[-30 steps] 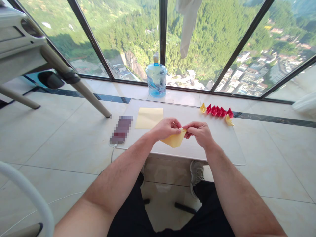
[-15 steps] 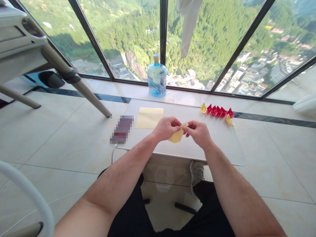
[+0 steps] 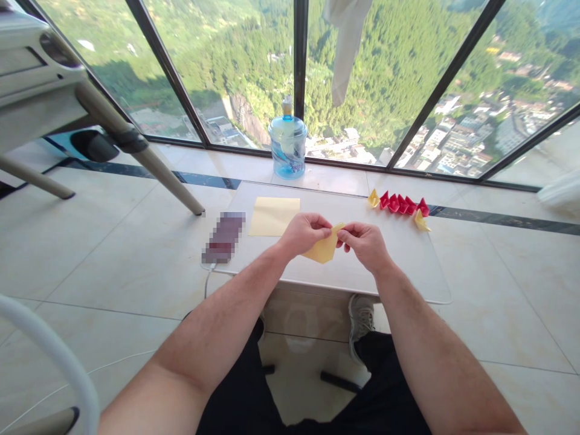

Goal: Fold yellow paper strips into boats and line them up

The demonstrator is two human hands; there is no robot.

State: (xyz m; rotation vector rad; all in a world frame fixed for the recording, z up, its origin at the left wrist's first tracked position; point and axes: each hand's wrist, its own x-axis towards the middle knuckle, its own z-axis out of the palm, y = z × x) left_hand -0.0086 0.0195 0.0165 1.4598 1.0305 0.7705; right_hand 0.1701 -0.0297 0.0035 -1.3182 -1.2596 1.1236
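Note:
Between my two hands is a folded piece of yellow paper (image 3: 322, 249), held just above a low white table (image 3: 385, 272). My left hand (image 3: 304, 234) pinches it near its upper edge, thumb on top. At its right corner, my right hand (image 3: 364, 243) grips the paper between thumb and fingers. Part of the paper lies hidden behind the left fingers. A flat sheet of yellow paper (image 3: 273, 216) rests on the table just beyond my left hand.
Several red folded paper boats (image 3: 399, 204) stand in a row at the table's far right, with a yellow paper boat (image 3: 421, 221) near them. A blurred-out phone (image 3: 223, 237) with a cable lies at the left edge. Behind the table stands a blue water jug (image 3: 288, 148) by the window.
The folded paper has turned slightly in my hands, and more of its flat face shows. My fingers have shifted a little; the other things stay where they were.

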